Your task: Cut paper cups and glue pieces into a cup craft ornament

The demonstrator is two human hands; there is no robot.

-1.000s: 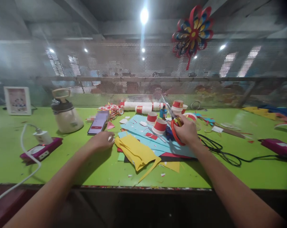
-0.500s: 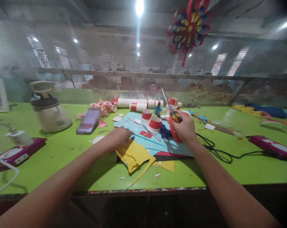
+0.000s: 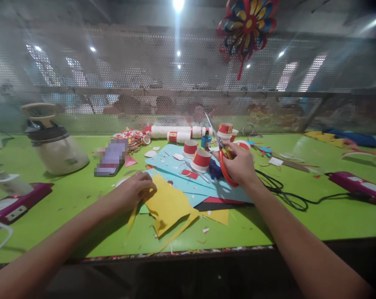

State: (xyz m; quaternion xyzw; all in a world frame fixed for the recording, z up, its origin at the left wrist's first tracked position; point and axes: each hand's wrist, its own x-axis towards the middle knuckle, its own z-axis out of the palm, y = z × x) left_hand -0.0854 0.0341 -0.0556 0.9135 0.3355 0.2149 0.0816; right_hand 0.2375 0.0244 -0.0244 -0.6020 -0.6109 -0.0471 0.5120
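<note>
My left hand (image 3: pixel 140 189) is closed on the left edge of a yellow paper sheet (image 3: pixel 169 203), whose lower edge is ragged with a thin strip trailing off it. Raised over the table, my right hand (image 3: pixel 239 164) grips red-handled scissors (image 3: pixel 224 166), blades pointing up and away. Beneath lie light blue paper sheets (image 3: pixel 165 160), with a red scrap (image 3: pixel 189 173) on top. Two red and white paper cups (image 3: pixel 201 160) stand upside down on the blue paper. A dark blue bundle (image 3: pixel 215 169) sits close to the scissors' handles.
A phone (image 3: pixel 111 157) and a large jug (image 3: pixel 55 147) stand to the left. Power strips (image 3: pixel 356 187) lie at both sides, with a black cable (image 3: pixel 279 193) on the right. Stacked cups (image 3: pixel 178 132) lie along the back. A paper flower (image 3: pixel 248 25) hangs above.
My left hand has moved left and a little toward me, pulling the yellow paper along. The scissors stay in my right hand. The view has shifted slightly.
</note>
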